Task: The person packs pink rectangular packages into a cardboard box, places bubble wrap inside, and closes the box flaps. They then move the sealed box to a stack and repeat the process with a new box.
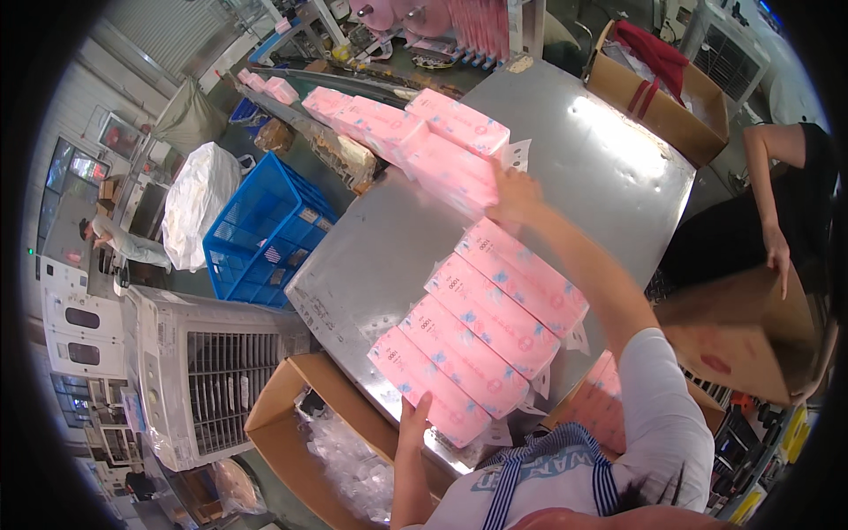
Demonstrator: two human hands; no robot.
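Four pink tissue packs (477,331) with blue flower prints lie side by side in a slanting row on the metal table, white strips with holes showing at their near ends. My left hand (415,417) rests against the side of the leftmost pack, fingers extended and thumb up. Farther away, my right hand (517,194) grips the near end of another pink tissue pack (450,170). Beside that one lies a further pack (459,122), with more packs (367,119) in a line behind. My right fingers are partly hidden and slightly blurred.
The metal table (353,256) has a blue crate (256,238) to its left. Cardboard boxes stand by my left arm (327,433) and at the far right (658,93). A co-worker (777,194) at right handles a cardboard box (742,336). Another box (596,406) holds pink packs.
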